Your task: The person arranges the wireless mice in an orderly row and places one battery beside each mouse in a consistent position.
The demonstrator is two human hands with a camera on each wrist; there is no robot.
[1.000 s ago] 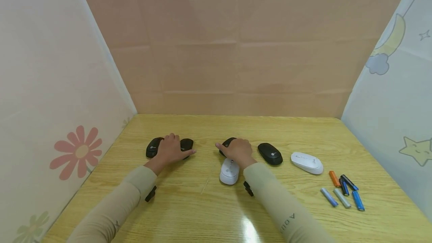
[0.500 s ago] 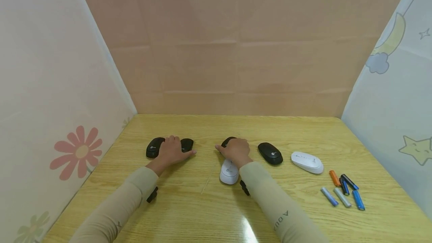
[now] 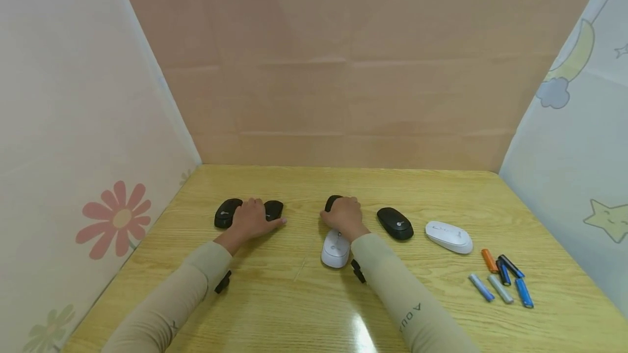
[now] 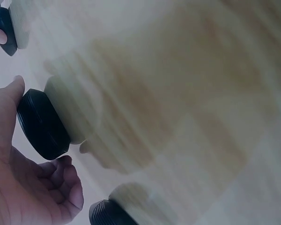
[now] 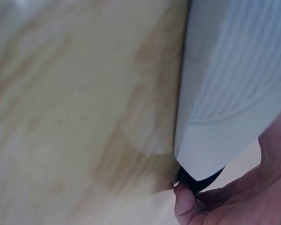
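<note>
In the head view my left hand (image 3: 250, 220) is at a black computer mouse (image 3: 273, 210) on the wooden table. Its thumb and fingertips lie at opposite sides of that mouse in the left wrist view, the fingers curled. Another black mouse (image 3: 227, 213) lies just left of this hand. My right hand (image 3: 344, 215) grips a black mouse (image 3: 333, 200) near the table's middle, covering much of it. A white mouse (image 3: 336, 252) lies just in front of the right hand, partly under the wrist; its pale ribbed side fills much of the right wrist view.
To the right lie a black mouse (image 3: 395, 224) and a white mouse (image 3: 448, 237). Several short coloured cylinders lie near the right edge, among them an orange one (image 3: 489, 260) and a blue one (image 3: 524, 293). Paper-covered walls (image 3: 343, 70) stand behind and at both sides.
My right hand has turned the black mouse so that it points straighter away, and the thumb has drawn in. My left hand stays in place. The head view has shifted slightly.
</note>
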